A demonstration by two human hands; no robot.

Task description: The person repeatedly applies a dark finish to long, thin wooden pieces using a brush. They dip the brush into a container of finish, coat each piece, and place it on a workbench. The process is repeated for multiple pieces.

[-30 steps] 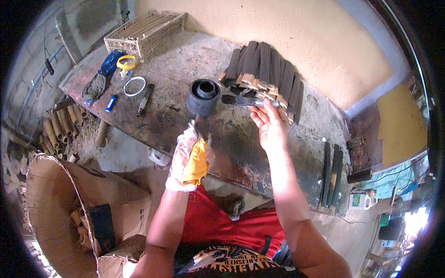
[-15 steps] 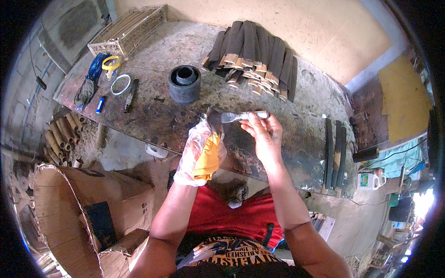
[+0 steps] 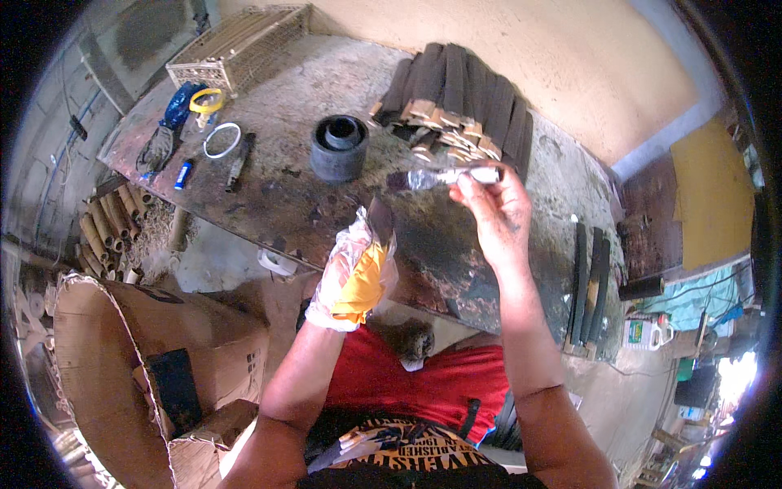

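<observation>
My left hand (image 3: 340, 273), in a clear plastic glove, is closed around a dark flat piece (image 3: 380, 218) that sticks up past the fingers. Bright yellow cloth-like material (image 3: 364, 281) is bunched at the same hand; whether it is a rag or part of a glove I cannot tell. Bare, my right hand (image 3: 501, 218) pinches the pale handle of a paintbrush (image 3: 432, 178), whose dark bristles point left over the table. The brush is apart from the dark piece. Beyond the hands stands a dark round container (image 3: 338, 159) with a smaller cup inside its top.
Dark-coated slats (image 3: 456, 85) are piled at the back of the stained table (image 3: 269, 196); several more (image 3: 588, 281) lie at its right edge. At left are a crate of sticks (image 3: 236, 53), a yellow tape roll (image 3: 207, 101) and a white ring (image 3: 222, 140). A cardboard box (image 3: 204, 334) stands lower left.
My right hand has carried the paintbrush up and to the right, away from the dark piece. My left hand keeps its hold nearly in place. The view has shifted slightly.
</observation>
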